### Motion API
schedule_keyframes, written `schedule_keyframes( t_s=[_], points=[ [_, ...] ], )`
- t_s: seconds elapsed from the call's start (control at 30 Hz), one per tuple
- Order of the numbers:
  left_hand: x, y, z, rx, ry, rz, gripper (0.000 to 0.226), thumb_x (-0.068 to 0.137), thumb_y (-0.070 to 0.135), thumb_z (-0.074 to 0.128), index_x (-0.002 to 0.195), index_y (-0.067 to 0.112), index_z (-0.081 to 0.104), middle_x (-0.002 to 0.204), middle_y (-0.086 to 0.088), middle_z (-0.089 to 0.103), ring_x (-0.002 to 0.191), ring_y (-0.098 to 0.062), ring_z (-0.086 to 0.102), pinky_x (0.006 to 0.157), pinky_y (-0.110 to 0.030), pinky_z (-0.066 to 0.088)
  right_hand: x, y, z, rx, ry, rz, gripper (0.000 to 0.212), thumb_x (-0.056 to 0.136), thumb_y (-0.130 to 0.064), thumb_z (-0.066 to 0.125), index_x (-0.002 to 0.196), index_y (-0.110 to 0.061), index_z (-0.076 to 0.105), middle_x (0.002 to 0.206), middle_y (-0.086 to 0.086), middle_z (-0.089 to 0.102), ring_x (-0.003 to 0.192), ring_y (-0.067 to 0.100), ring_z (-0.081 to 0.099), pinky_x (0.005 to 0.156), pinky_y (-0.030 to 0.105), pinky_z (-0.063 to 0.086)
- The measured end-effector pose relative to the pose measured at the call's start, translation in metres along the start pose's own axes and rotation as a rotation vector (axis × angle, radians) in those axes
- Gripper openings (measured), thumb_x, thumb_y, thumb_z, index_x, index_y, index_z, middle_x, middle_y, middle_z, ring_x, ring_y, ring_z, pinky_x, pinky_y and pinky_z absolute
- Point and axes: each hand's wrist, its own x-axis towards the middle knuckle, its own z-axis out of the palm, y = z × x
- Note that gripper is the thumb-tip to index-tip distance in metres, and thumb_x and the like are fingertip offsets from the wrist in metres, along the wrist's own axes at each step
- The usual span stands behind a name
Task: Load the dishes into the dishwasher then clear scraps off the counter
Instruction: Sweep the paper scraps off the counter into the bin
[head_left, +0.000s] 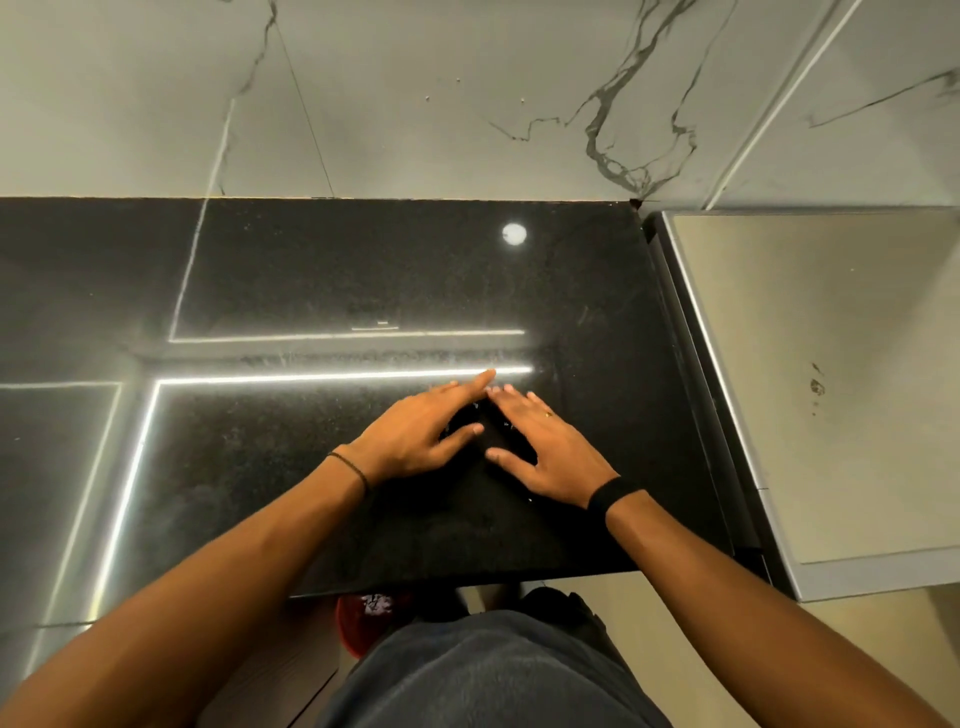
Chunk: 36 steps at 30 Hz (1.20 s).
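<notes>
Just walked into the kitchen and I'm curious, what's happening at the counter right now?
A person stands at the black counter with both hands laid flat on it, fingers straight. The left hand and right hand angle toward each other, fingertips nearly meeting, with a few tiny scraps on the dark surface between them. It looks like the scraps are being gathered. A red container shows below the counter's near edge.

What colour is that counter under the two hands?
The counter is glossy black with fine pale speckles. The head view, the only one here, shows it clearly.
</notes>
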Motion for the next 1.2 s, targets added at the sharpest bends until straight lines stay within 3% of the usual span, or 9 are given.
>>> schedule_keyframes(
  t_s=[0.07,0.13,0.27,0.4,0.5,0.8,0.97,1.07,1.2],
  points=[
    [-0.015,-0.006,0.007,0.046,0.007,0.051,0.064,0.102,0.041,0.048,0.159,0.031,0.02,0.162,0.014,0.026,0.147,-0.01,0.027,0.121,-0.029,0.028,-0.017,0.003,0.0,-0.064,-0.055,-0.057,0.073,0.099,-0.051,0.05,0.158,-0.017,0.021,0.163,-0.002,0.023,0.152,0.004,0.009,0.125,0.031,0.011],
    [-0.025,-0.009,0.011,0.081,0.033,0.087,0.06,0.103,0.04,0.048,0.158,0.026,0.026,0.161,0.011,0.027,0.146,-0.009,0.027,0.122,-0.022,0.021,-0.025,0.004,-0.003,-0.067,-0.095,-0.065,0.072,0.099,-0.051,0.05,0.157,-0.02,0.022,0.163,-0.003,0.023,0.151,0.002,0.009,0.125,0.028,0.012],
    [-0.024,-0.008,0.006,0.107,0.078,0.082,0.065,0.098,0.044,0.056,0.156,0.025,0.032,0.155,0.003,0.044,0.142,-0.017,0.042,0.12,-0.031,0.029,-0.019,0.003,-0.016,0.046,0.018,0.036,0.075,0.092,-0.052,0.062,0.154,-0.021,0.032,0.158,-0.004,0.035,0.148,0.001,0.02,0.121,0.032,0.026],
    [-0.026,-0.014,0.009,0.138,0.05,0.065,0.085,0.093,0.057,0.059,0.16,0.023,0.018,0.165,0.002,0.023,0.154,-0.013,0.014,0.126,-0.035,0.012,-0.03,0.013,-0.019,-0.108,-0.096,0.041,0.117,0.073,-0.083,0.058,0.159,-0.02,0.009,0.167,-0.003,0.008,0.153,0.006,-0.004,0.126,0.035,0.001],
    [-0.034,-0.017,0.017,0.188,0.07,-0.039,0.097,0.09,0.07,0.052,0.161,0.025,0.003,0.168,0.001,0.008,0.155,-0.013,-0.001,0.127,-0.038,0.004,-0.042,0.019,-0.015,-0.165,-0.145,0.097,0.13,0.066,-0.091,0.055,0.159,-0.022,-0.005,0.167,-0.004,-0.006,0.151,0.007,-0.015,0.124,0.036,-0.006],
    [-0.018,-0.014,0.018,0.183,0.093,-0.121,0.098,0.089,0.074,0.049,0.16,0.028,-0.001,0.168,0.002,0.005,0.155,-0.013,-0.003,0.127,-0.04,0.003,0.007,0.025,-0.016,-0.203,-0.036,0.139,0.117,0.076,-0.086,0.049,0.159,-0.019,0.0,0.167,0.0,0.002,0.153,0.013,-0.011,0.126,0.042,0.001],
    [-0.024,-0.013,0.015,0.11,0.115,-0.127,0.093,0.089,0.067,0.054,0.16,0.029,0.008,0.168,0.003,0.007,0.154,-0.012,-0.001,0.126,-0.035,0.002,0.007,0.027,-0.024,-0.126,-0.012,0.131,0.113,0.076,-0.083,0.054,0.159,-0.021,0.008,0.167,-0.001,0.007,0.153,0.012,-0.007,0.126,0.042,0.004],
    [-0.039,-0.018,0.011,0.08,0.166,-0.142,0.087,0.09,0.057,0.061,0.159,0.026,0.018,0.167,0.001,0.014,0.154,-0.013,0.004,0.125,-0.033,0.006,-0.013,0.024,-0.024,-0.105,0.04,0.129,0.104,0.08,-0.076,0.058,0.158,-0.022,0.017,0.165,-0.001,0.018,0.153,0.014,0.006,0.125,0.039,0.013],
    [-0.049,-0.029,0.012,0.061,0.237,-0.215,0.084,0.089,0.054,0.065,0.158,0.027,0.026,0.165,-0.001,0.022,0.154,-0.019,0.011,0.126,-0.041,0.014,-0.026,0.018,-0.013,-0.165,0.148,0.199,0.087,0.084,-0.068,0.059,0.153,-0.023,0.031,0.155,-0.002,0.035,0.143,0.019,0.029,0.114,0.041,0.033]
  ],
)
